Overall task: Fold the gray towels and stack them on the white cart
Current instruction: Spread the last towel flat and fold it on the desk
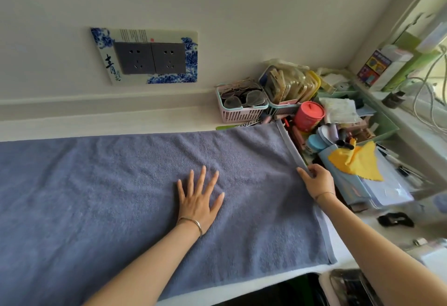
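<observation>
A large gray-blue towel (116, 184) lies spread flat over a white surface (338, 255), reaching from the left edge of the view to the clutter on the right. My left hand (199, 198) rests flat on the towel's middle with its fingers spread. At the towel's right hemmed edge, my right hand (318, 180) pinches the hem between thumb and fingers. No white cart can be made out.
Clutter crowds the right: a pink basket of glasses (242, 105), a red tin (309, 115), a yellow cloth (358, 160) on blue pouches, a black hair tie (395, 219). Wall sockets (150, 57) sit above the towel. A window ledge with cables runs along the far right.
</observation>
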Demonstrator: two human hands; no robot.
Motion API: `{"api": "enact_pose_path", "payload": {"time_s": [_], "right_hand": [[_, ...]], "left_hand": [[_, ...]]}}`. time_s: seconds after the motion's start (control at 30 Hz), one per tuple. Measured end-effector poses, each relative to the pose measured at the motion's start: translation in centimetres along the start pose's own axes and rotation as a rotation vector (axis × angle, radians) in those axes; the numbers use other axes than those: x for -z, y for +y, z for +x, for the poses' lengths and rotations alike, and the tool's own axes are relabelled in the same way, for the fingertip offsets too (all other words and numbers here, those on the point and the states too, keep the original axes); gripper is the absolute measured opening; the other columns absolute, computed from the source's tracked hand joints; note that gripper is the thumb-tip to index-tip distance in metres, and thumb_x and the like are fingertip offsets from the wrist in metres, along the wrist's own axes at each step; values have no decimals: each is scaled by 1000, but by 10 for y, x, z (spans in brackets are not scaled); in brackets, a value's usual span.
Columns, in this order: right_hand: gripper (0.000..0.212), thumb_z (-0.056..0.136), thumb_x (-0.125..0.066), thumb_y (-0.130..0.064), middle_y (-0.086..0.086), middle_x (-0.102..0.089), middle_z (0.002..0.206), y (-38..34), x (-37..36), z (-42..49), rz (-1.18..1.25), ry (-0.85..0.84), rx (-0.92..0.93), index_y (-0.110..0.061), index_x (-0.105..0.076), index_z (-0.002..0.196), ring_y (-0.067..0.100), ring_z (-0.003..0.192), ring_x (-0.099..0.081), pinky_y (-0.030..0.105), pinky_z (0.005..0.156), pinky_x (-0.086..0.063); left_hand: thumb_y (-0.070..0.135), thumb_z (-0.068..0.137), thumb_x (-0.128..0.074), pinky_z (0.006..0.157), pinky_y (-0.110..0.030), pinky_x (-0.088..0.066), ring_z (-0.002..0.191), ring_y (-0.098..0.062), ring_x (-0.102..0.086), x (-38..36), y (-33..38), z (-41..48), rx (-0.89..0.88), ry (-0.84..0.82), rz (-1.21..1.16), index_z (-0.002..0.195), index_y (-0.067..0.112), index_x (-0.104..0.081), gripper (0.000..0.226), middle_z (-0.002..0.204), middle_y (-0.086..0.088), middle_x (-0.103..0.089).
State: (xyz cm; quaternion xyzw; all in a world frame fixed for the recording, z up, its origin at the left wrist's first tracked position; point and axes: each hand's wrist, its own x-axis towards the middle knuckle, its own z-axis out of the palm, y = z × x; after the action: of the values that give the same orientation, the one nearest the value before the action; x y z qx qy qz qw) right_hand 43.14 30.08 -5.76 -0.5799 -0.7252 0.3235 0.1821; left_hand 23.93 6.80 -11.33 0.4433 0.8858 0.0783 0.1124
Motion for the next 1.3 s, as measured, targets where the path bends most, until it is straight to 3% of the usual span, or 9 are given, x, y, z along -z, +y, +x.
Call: {"api": "enact_pose_path", "payload": {"time_s": [0.17,0.33,0.47,0.57,0.7,0.83,1.07,1.2,1.3], "right_hand": [[23,86,-67,-30,8,-70,90,-29,11,-7,118,-308,-37,-14,-67,102,24,80,-67,37,77,-56],[24,94,-54,-12,4,-72,98,-90,15,-31,600,-616,-116,-17,-61,117,17,83,-71,27,68,-58],[32,93,-53,-13,-6,-71,104,-151,-3,-58,688,-743,-27,-41,-58,109,13,95,-67,29,81,-56],[44,93,-51,-9,-2,-66,114,-198,-35,-85,709,-823,54,-33,-51,129,12,101,-63,24,84,-54],[53,92,-52,-11,-5,-62,120,-256,-80,-122,673,-944,139,-37,-43,137,12,100,-61,22,79,-53],[52,95,-47,-7,-17,-65,102,-315,-133,-170,684,-1040,170,-42,-41,133,7,90,-61,18,76,-52],[52,96,-39,-2,5,-55,101,-393,-256,-265,661,-1252,261,-43,-49,127,17,85,-52,24,69,-47],[37,99,-43,-12,6,-54,83,-395,-322,-299,447,-1121,200,-29,-44,131,13,62,-52,22,60,-47],[37,100,-43,-19,11,-58,121,-366,-353,-300,139,-890,363,-15,-45,136,22,104,-60,27,83,-46]], "left_hand": [[77,52,36,105,-57,20,142,-30,19,-4,-5,-11,-96,-61,12,135,47,21,90,151,10,24],[77,52,37,114,-50,11,144,-19,15,10,-22,-16,-100,-49,-53,136,44,21,92,157,10,12],[73,51,42,114,-47,8,145,-18,12,24,-76,-36,-18,11,-64,135,42,23,93,157,10,8],[74,49,41,114,-47,8,145,-18,11,38,-140,-63,81,36,-54,136,36,23,97,157,10,8],[76,49,40,114,-47,7,145,-19,9,55,-222,-98,221,65,-52,139,30,20,103,157,9,5],[74,59,27,114,-47,5,145,-19,8,74,-301,-137,360,67,-9,146,33,10,98,157,9,6],[72,62,26,116,-44,-2,146,-20,1,86,-407,-197,482,59,-26,149,30,-1,100,158,6,-1],[63,88,11,110,-41,-24,133,-30,-40,85,-442,-211,415,71,-49,139,20,-44,86,146,-4,-40],[52,97,-5,101,-42,-22,121,-31,-52,85,-461,-216,434,79,-103,129,19,-55,68,135,-7,-54]]}}
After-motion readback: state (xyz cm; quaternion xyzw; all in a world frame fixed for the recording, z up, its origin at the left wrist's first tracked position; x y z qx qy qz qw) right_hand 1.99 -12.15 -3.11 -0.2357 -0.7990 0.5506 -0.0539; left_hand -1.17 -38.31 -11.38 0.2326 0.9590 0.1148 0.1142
